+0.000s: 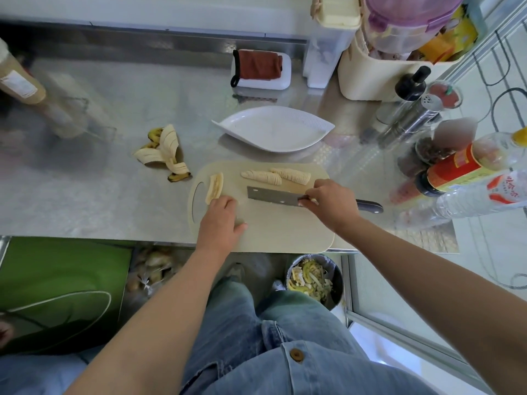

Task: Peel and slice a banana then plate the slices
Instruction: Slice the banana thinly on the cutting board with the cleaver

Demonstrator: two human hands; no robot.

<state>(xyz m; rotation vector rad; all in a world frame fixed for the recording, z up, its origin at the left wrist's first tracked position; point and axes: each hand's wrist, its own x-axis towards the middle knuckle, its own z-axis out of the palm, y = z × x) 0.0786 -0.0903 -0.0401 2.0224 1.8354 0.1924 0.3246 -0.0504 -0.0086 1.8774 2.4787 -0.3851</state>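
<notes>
At the front edge of the counter (114, 195), a cutting board (271, 229); on it, two banana pieces (261, 177) at the back, a third piece (214, 188) at the left, a knife (273, 196) across the middle. Behind the board, a plate (273, 129); left of the plate, the peel (162, 151); at the right, bottles (456, 166).

Knife (271, 195) blade-to-handle joint was hidden under right hand (330, 203), atop cutting board (273, 223). Near end of banana half (214, 187), at board's left, was covered by left hand (221, 220). Far left of board, bottle (20, 81) was blurred, cropped by frame edge. Right of board, red-label bottle (456, 163) print was unreadable.
</notes>
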